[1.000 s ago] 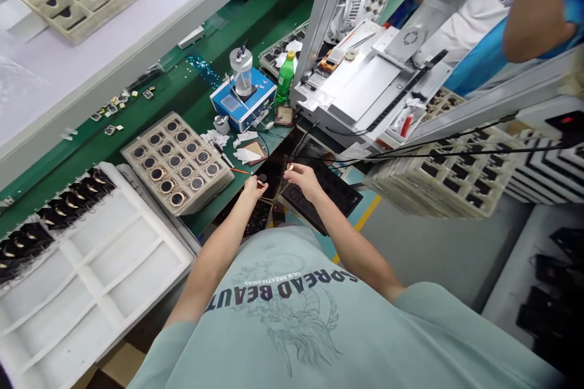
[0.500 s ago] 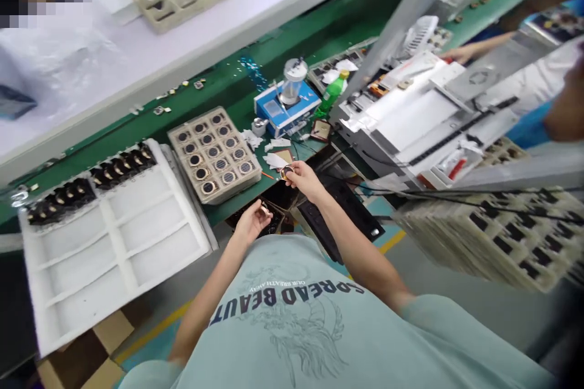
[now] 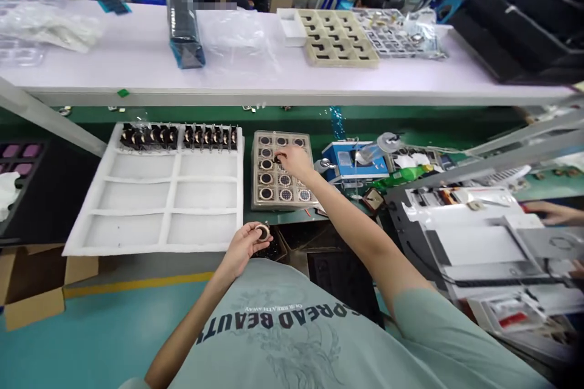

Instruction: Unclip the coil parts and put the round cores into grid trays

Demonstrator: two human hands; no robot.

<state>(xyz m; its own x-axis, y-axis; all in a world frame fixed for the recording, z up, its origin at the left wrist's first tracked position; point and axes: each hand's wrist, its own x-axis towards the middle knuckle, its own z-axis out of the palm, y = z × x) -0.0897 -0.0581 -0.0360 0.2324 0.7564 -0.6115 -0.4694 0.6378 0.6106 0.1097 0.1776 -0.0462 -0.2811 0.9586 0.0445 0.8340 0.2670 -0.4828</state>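
Note:
A round watch-like part [image 3: 263, 232] with a gold-coloured rim is held between the thumb and fingers of my left hand [image 3: 244, 247], in front of my shirt. My right hand [image 3: 295, 163] reaches over the clear compartment tray [image 3: 255, 185], its fingers pinched on a small dark part [image 3: 277, 159] above the left-middle compartments. Round dark-faced parts sit in the tray's compartments, some hidden under my hand. Left of it lies a white foam tray [image 3: 172, 194], with black pieces bearing gold rims in its back row.
A blue device [image 3: 340, 161] and a green bottle [image 3: 404, 176] stand right of the compartment tray. Farther right is a large grey-white machine [image 3: 479, 243], with a person's hand [image 3: 554, 213] beside it. A shelf [image 3: 255, 97] crosses behind. An open cardboard box [image 3: 36, 307] is low on the left.
The view has swung left. My right hand has moved from near the papers to over the compartment tray. My left hand still holds its round part, now turned more into view.

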